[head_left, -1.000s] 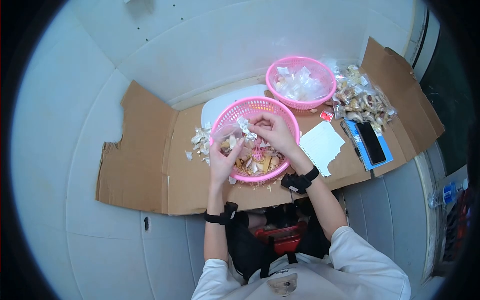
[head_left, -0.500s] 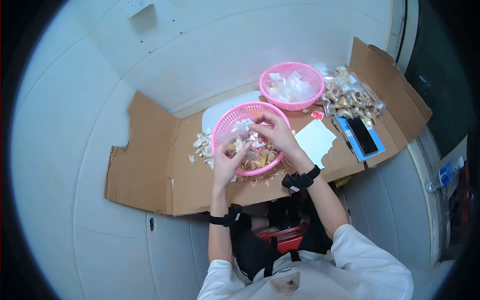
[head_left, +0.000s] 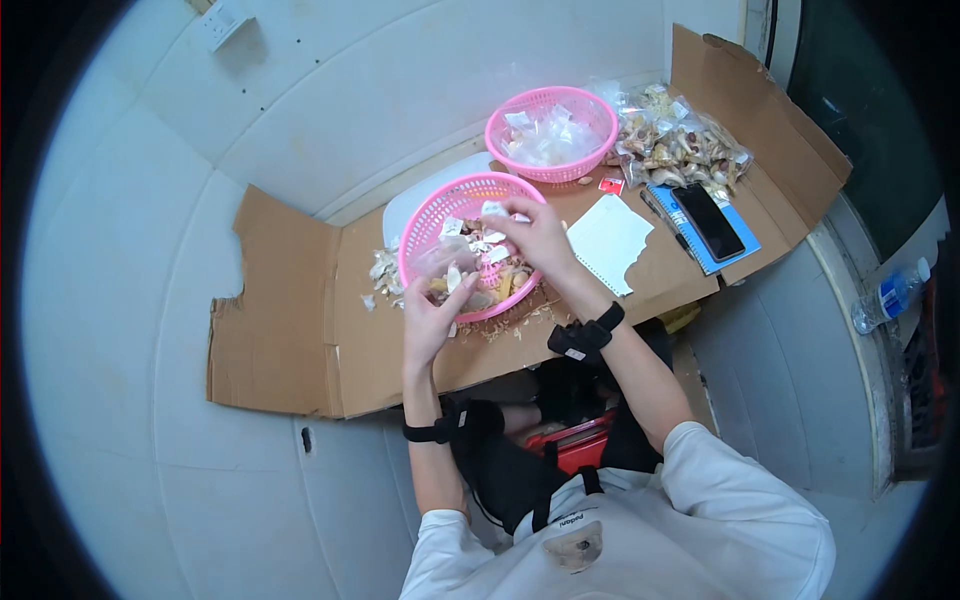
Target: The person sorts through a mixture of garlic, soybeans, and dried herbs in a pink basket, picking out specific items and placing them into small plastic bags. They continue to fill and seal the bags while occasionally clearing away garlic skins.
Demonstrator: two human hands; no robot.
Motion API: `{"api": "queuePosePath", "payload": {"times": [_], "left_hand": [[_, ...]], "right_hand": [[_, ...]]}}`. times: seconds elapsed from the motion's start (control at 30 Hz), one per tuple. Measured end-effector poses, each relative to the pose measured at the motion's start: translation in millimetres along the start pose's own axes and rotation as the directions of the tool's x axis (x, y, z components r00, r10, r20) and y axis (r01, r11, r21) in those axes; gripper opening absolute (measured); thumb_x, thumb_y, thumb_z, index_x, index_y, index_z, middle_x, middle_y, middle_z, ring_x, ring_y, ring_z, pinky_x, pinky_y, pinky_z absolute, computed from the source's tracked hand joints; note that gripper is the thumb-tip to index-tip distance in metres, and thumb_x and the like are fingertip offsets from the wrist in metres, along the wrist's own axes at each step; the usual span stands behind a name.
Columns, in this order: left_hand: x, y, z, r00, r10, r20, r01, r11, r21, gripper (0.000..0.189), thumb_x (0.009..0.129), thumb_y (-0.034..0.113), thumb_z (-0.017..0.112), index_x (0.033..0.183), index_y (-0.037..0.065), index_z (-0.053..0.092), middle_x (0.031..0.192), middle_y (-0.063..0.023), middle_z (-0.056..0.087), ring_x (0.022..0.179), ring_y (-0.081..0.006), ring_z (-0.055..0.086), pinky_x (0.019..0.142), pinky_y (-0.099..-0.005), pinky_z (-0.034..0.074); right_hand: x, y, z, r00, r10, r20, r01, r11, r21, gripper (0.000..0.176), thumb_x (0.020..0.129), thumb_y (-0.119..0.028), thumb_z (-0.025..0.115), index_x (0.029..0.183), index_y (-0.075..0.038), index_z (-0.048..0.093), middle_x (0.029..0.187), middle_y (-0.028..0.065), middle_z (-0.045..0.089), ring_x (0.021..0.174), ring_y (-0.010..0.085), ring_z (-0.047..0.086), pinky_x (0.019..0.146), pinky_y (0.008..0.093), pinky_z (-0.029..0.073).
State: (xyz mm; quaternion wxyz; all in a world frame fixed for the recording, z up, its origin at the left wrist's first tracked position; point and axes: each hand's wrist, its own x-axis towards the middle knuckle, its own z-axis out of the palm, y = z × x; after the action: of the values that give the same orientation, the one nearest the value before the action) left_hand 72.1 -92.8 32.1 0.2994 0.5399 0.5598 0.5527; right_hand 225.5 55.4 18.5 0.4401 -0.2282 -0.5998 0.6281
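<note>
Over the near pink basket (head_left: 415,240), both of my hands are at work. My left hand (head_left: 430,318) is closed on a small clear plastic bag (head_left: 440,258), with a whitish piece (head_left: 454,276) at its fingertips. A small white paper slip (head_left: 494,209) is pinched between the fingers of my right hand (head_left: 535,238). Inside the basket lie mixed yellowish and brown dried pieces (head_left: 508,284) and more white slips (head_left: 452,227). The bag's contents are too blurred to make out.
A second pink basket (head_left: 500,150) holds clear bags. Packed bags of dried pieces (head_left: 675,150) lie to its right. A torn paper sheet (head_left: 608,245), a phone (head_left: 712,222) on a blue notebook (head_left: 742,250) and white scraps (head_left: 385,270) lie on the cardboard (head_left: 380,365).
My right hand has drawn slightly away from my left, the paper slip in its fingers. The bag hangs lower by my left hand. The whole view has shifted a little.
</note>
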Motion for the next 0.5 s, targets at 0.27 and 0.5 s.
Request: {"api": "queuePosePath", "payload": {"times": [0.27, 0.5], "left_hand": [[6.3, -4.5, 10.5, 0.991, -0.099, -0.092, 0.116, 0.973, 0.199, 0.040, 0.094, 0.014, 0.077, 0.127, -0.005, 0.067, 0.112, -0.0109, 0.073, 0.092, -0.0140, 0.072, 0.081, -0.0281, 0.059], [12.2, -3.2, 14.7, 0.979, -0.096, -0.179, 0.155, 0.922, 0.355, 0.043, 0.094, 0.011, 0.077, 0.132, -0.004, 0.064, 0.111, -0.0106, 0.073, 0.093, -0.0140, 0.072, 0.077, -0.0265, 0.059]], "right_hand": [[-33.9, -31.0, -43.1, 1.000, 0.008, 0.023, -0.013, 0.969, 0.245, 0.019, 0.098, -0.016, 0.073, 0.104, 0.002, 0.074, 0.075, -0.0036, 0.064, 0.057, 0.0017, 0.053, 0.050, 0.0192, 0.041], [-82.0, -39.1, -91.7, 0.998, 0.040, 0.040, -0.051, 0.933, 0.355, 0.018, 0.101, -0.018, 0.069, 0.102, 0.000, 0.071, 0.074, -0.0042, 0.062, 0.057, 0.0013, 0.054, 0.050, 0.0188, 0.039]]}}
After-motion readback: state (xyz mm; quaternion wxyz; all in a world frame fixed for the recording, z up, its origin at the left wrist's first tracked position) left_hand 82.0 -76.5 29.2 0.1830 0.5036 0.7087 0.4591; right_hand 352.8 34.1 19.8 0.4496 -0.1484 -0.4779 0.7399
